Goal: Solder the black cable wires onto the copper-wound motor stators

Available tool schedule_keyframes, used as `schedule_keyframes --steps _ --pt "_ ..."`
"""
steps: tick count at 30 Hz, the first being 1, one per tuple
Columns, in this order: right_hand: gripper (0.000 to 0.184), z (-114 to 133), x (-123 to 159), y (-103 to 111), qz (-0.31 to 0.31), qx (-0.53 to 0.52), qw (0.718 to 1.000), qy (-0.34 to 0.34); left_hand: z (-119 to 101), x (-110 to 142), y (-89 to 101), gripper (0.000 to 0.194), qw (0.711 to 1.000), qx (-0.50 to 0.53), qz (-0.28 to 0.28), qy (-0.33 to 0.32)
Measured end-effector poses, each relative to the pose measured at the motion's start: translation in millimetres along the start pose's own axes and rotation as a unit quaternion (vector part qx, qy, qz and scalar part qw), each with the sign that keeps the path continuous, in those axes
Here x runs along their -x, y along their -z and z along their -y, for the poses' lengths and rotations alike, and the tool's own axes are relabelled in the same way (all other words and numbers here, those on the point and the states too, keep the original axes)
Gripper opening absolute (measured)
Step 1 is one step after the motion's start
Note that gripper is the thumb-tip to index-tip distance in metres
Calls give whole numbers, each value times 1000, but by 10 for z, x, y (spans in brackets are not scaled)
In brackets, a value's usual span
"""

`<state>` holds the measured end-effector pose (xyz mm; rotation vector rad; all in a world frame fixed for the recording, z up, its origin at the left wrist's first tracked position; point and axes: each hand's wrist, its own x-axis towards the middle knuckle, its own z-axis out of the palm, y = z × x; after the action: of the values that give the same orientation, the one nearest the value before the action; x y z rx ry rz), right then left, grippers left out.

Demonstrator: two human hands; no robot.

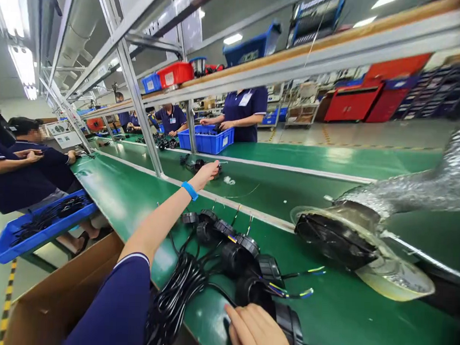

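My left hand [206, 174], with a blue wristband [190, 190], reaches over the middle strip of the bench. Its fingers are closed round a small dark piece, mostly hidden. Beside it lie black parts [196, 164] and a crumpled white scrap [228, 180]. My right hand [260, 330] is low in the view, fingers stretched out beside the black round fittings [250, 289]; its thumb is hidden. Coloured wire ends [307, 293] stick out from these fittings. To the left, a bundle of black cable [178, 291] hangs over the bench edge.
A clear extraction hood [399, 281] on a foil duct [410, 191] stands at the right. Metal posts [140, 104] and a shelf rail cross above. A cardboard box [67, 292] and a blue cable tray [43, 226] are at left. Co-workers stand around the bench.
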<state>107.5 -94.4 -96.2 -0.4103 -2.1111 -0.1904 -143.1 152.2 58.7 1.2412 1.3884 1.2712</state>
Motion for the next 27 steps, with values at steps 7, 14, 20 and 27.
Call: schedule_keyframes --steps 7,14,20,27 --pt "28 134 -9 -18 42 -37 998 6 80 1933 234 42 914 -386 48 -119" --pt "32 276 140 -260 144 -14 988 -54 768 3434 135 104 857 -513 24 42" --pt "33 211 157 -412 175 -38 978 -108 850 3399 93 93 874 -484 33 42" --pt "34 56 -281 -755 251 -118 949 -148 817 3039 541 87 875 -484 21 -10"
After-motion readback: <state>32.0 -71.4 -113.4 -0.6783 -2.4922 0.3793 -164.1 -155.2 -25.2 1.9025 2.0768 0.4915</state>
